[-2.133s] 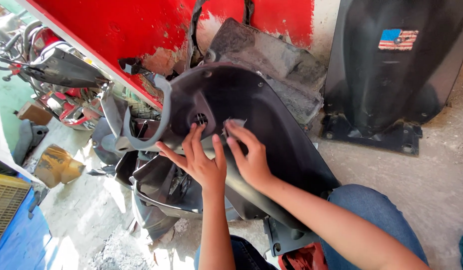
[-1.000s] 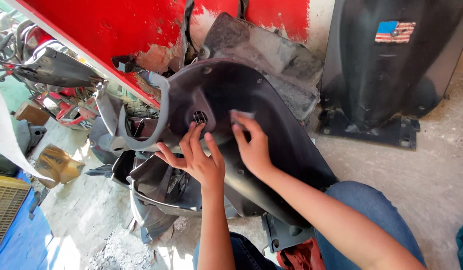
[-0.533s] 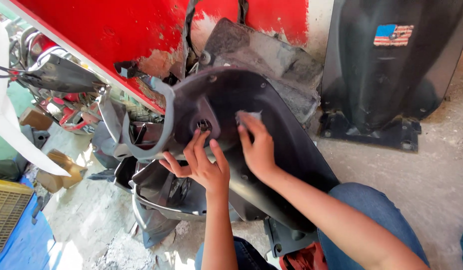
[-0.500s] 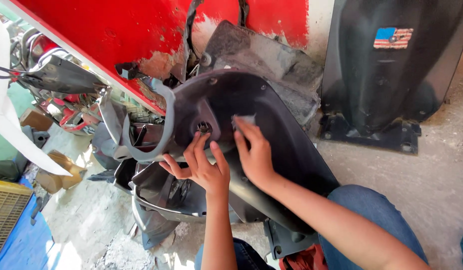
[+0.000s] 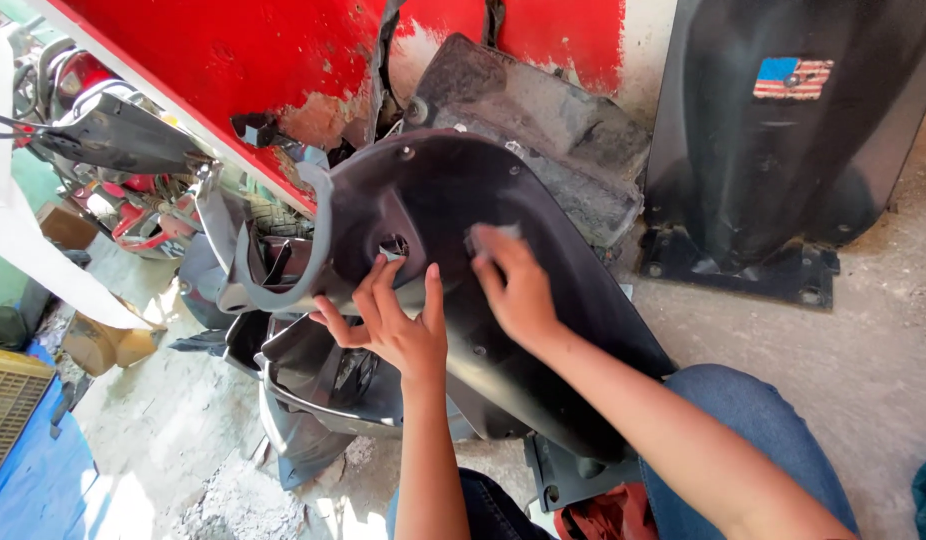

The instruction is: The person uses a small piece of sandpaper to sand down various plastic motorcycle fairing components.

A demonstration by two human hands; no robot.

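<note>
Since the earlier frame, little has been moved: both hands are still being kept on the black plastic scooter panel, with the right hand shifted only slightly over it. Nearest, blue-jeaned knees are being seen just below the panel. The left hand is being laid flat on the panel's middle, fingers spread apart, near a small round opening. The right hand is being pressed just to the right of it, fingers together over a small pale cloth or pad. The panel is being propped across other dark fairing pieces on the concrete floor. Beyond the panel, a red wall and a tall black part are being shown.
</note>
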